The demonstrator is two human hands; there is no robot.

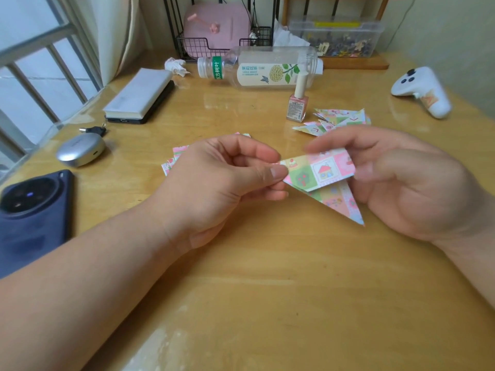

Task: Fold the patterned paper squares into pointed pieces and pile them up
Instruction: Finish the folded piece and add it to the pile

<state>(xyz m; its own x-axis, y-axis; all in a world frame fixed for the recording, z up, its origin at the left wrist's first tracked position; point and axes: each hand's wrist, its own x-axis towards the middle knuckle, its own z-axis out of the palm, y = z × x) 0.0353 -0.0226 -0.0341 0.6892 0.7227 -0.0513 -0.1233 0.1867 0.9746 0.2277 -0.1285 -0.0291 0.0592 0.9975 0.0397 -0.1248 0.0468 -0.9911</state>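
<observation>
The left hand is pinching the left end of the folded paper with thumb and finger. The right hand is curling around the right end and looking a bit blurry. The paper is hanging just above the table in the middle of the frame, with one point sticking down.

The yellow wooden table is shining. A window is showing at the upper left.

The pile of pointed pieces is lying above the right hand, beside a pink nail polish bottle. More paper squares are peeking out behind the left hand. A plastic bottle is lying on its side at the top. A dark phone is sitting at the left edge.
</observation>
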